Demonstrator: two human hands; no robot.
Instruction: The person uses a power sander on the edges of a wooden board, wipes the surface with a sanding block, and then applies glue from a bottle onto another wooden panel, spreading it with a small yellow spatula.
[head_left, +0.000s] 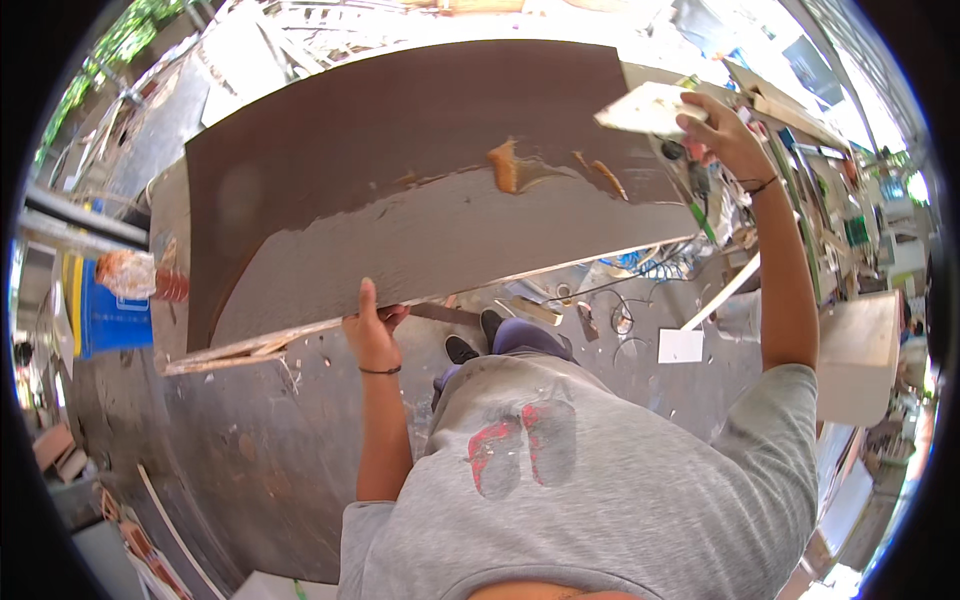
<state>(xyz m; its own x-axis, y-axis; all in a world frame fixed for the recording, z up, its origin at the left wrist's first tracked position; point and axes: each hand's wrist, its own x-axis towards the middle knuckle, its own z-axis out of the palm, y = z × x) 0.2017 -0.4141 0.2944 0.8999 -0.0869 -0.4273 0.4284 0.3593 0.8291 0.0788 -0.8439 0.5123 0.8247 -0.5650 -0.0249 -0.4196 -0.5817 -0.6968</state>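
A large dark brown sheet (420, 120) lies across a workbench in front of me. A wet, greyish film covers its near part, with an amber glue-like puddle (505, 168) and a thinner amber streak (608, 178) right of the middle. My left hand (374, 335) grips the sheet's near edge, thumb on top and fingers curled below. Raised over the sheet's far right corner, my right hand (722, 135) is closed on a flat cream-coloured spreader (650, 108), held by its right end. The spreader appears to be off the surface.
At the bench's left end stand a blue bin (118, 318) and a smeared container (130, 275). Tools and cables crowd the right side, with a blue coiled hose (645, 265) below the bench edge. A white rectangular piece (681, 346) and scraps lie on the floor.
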